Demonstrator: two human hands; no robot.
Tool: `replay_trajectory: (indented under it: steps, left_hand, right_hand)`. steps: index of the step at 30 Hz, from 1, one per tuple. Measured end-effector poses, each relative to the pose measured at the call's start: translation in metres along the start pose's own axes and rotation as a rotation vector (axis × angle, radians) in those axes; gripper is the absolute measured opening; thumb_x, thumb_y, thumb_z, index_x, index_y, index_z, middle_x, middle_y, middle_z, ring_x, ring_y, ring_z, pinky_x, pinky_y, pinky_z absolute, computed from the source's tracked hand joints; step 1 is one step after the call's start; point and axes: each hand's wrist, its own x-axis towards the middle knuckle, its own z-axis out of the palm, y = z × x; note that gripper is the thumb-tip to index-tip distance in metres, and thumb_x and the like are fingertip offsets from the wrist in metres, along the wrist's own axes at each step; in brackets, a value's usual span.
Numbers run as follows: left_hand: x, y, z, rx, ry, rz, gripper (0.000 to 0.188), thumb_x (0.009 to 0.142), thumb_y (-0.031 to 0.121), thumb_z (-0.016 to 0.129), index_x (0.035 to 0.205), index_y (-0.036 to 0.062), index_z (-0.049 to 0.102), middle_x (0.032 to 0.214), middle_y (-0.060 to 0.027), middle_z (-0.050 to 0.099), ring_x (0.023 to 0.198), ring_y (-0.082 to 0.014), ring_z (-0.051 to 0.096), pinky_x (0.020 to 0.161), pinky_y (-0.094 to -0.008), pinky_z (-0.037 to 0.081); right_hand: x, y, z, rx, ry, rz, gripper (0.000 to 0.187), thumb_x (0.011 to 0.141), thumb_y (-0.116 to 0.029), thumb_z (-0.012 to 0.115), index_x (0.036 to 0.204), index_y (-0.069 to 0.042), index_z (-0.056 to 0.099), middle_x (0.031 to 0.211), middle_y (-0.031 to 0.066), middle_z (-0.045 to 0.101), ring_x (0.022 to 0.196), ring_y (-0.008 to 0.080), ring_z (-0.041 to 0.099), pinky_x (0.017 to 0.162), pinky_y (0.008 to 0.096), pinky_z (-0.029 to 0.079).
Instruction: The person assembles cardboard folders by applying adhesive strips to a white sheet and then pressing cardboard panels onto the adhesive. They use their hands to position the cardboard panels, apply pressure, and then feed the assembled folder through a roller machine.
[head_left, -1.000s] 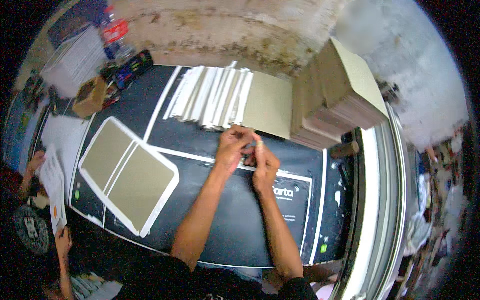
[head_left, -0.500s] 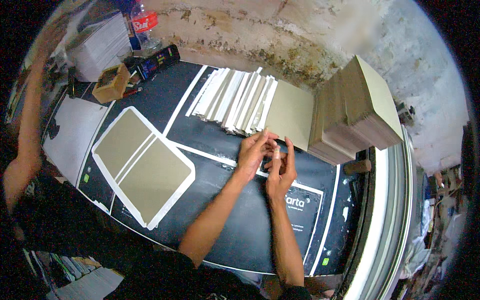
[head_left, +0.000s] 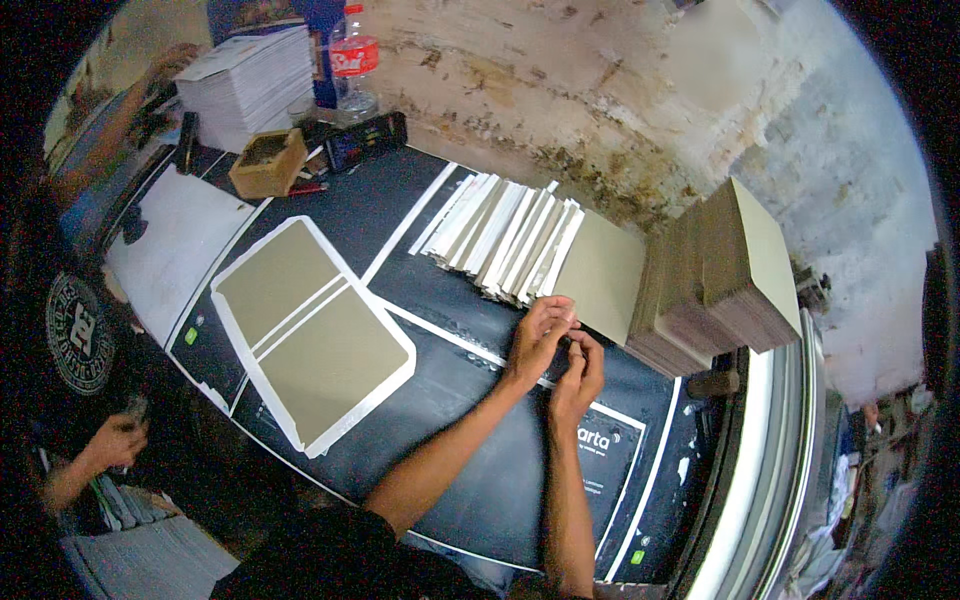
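My left hand (head_left: 541,338) and my right hand (head_left: 578,376) are close together above the dark tabletop, just in front of the strips. Both hands have their fingers bent inward, the fingertips nearly meeting. Whether something small is pinched in them I cannot make out. Behind them lies a row of white and grey cardboard strips (head_left: 500,235). Beside the row is a flat grey board (head_left: 602,275), which touches tall stacks of grey boards (head_left: 690,280) on the right. To the left rests a book cover case (head_left: 335,365): two grey boards and narrow strips on a white-edged sheet.
A white sheet (head_left: 175,245) lies at the left. At the back are a paper stack (head_left: 250,85), a wooden box (head_left: 268,165), a plastic bottle (head_left: 354,65) and a dark box (head_left: 367,142). A co-worker's hand (head_left: 115,440) shows at lower left. A stained wall (head_left: 560,90) borders the table.
My view has shifted, so the table sits lower and further right. My fingers have curled in closer together. The co-worker's arm has moved, and a hand now shows at lower left.
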Motion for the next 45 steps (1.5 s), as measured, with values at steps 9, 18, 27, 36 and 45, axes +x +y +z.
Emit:
replay_trajectory:
  steps: [9,18,27,36,45]
  left_hand:
    - [-0.004,0.005,0.006,-0.136,-0.018,-0.008,0.032,0.103,0.031,0.061,0.119,0.0034,0.058,0.092,-0.0059,0.067,0.088,-0.0135,0.065,0.079,-0.0276,0.053]
    - [-0.007,0.007,-0.002,0.085,0.107,-0.038,0.049,0.106,0.042,0.047,0.075,0.0059,0.060,0.063,0.0010,0.053,0.057,-0.0083,0.048,0.054,-0.0262,0.038]
    - [-0.003,-0.011,0.001,-0.045,0.052,-0.228,0.049,0.102,0.044,0.047,0.080,0.0038,0.064,0.071,-0.0045,0.061,0.065,-0.0144,0.055,0.061,-0.0301,0.043]
    - [-0.009,-0.045,-0.003,0.281,0.305,-0.091,0.047,0.106,0.041,0.039,0.104,-0.0001,0.062,0.098,-0.0122,0.059,0.089,-0.0227,0.057,0.081,-0.0366,0.046]
    - [0.000,-0.024,-0.006,-0.209,0.250,-0.146,0.046,0.106,0.044,0.039,0.088,0.0077,0.061,0.073,-0.0018,0.054,0.064,-0.0129,0.050,0.059,-0.0284,0.039]
  right_hand:
    - [-0.003,0.006,-0.006,0.042,0.065,-0.092,0.022,0.101,-0.010,0.050,0.108,0.003,0.066,0.105,0.0117,0.069,0.101,0.0199,0.062,0.094,0.0331,0.047]
    - [0.095,0.001,0.011,0.021,-0.227,-0.002,0.044,0.098,-0.022,0.060,0.134,0.003,0.058,0.128,0.0220,0.065,0.111,0.0299,0.065,0.096,0.0398,0.052]
    - [0.162,0.039,0.041,-0.473,-0.563,0.012,0.041,0.079,-0.016,0.070,0.111,0.007,0.059,0.106,0.0332,0.061,0.092,0.0486,0.063,0.085,0.0494,0.054]
    - [0.128,0.004,0.087,-0.420,-0.566,-0.139,0.053,0.080,-0.017,0.065,0.124,0.011,0.058,0.111,0.0328,0.059,0.103,0.0474,0.061,0.094,0.0492,0.051]
    - [0.116,-0.018,0.089,-0.316,-0.359,-0.134,0.052,0.078,-0.010,0.067,0.128,0.004,0.062,0.108,0.0247,0.066,0.090,0.0345,0.066,0.083,0.0431,0.054]
